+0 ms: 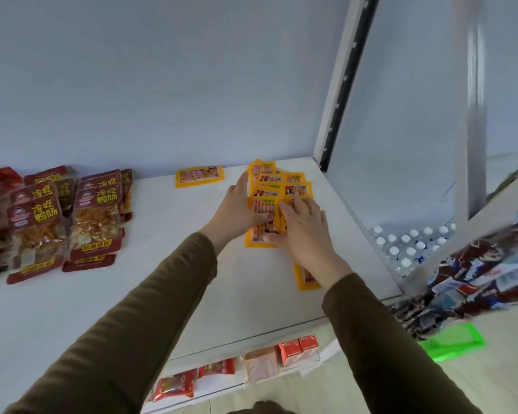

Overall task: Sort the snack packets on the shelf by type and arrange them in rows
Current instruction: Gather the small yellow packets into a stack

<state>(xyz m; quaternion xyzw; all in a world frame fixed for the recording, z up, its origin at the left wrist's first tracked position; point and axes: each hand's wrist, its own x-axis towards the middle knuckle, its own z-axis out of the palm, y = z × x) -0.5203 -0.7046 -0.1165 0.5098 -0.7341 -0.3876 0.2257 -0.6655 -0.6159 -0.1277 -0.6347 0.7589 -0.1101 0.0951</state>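
We reach both arms in brown sleeves forward over the white shelf (pixel 162 294). Our left hand (pixel 237 210) stands on its edge against the left side of the yellow packets (pixel 277 186), with the fingers straight and together and the thumb lying across the nearest packet (pixel 262 222). Our right hand (pixel 304 225) lies flat, palm down, on the right part of the same group, its fingers spread a little; it presses on the packets and does not close around any. One more yellow packet (pixel 305 277) shows partly under our right wrist. A single yellow packet (pixel 199 176) lies apart, near the back wall.

On the left of the shelf the dark red packets (pixel 66 216) lie in overlapping rows. Their labels read 冷吃鸭肠 in yellow letters. The writing on the yellow packets is too small to read.
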